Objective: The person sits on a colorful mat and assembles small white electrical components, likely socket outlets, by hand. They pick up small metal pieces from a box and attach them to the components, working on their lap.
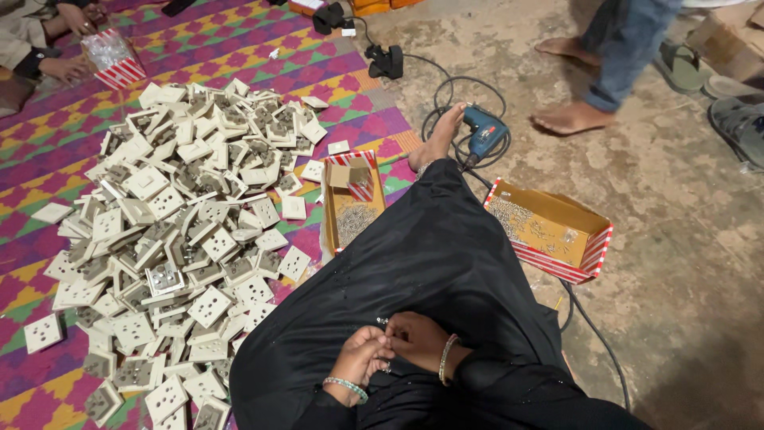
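Both the left hand [360, 356] and the right hand [419, 339] pinch what seems a small metal screw [383, 322] over the black-robed lap, while the big pile of white plastic socket plates [179, 231] at left lies unhandled.

Bare stained concrete floor [676, 239] w/ a woven mat [48, 143] in purple, yellow & green checks just left of it. Black cable [593, 326] snakes over the concrete. Dim, warm indoor light.

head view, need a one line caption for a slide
Seated person's left hand and right hand pinch a small metal part over a black-clad lap, beside a heap of white socket plates.
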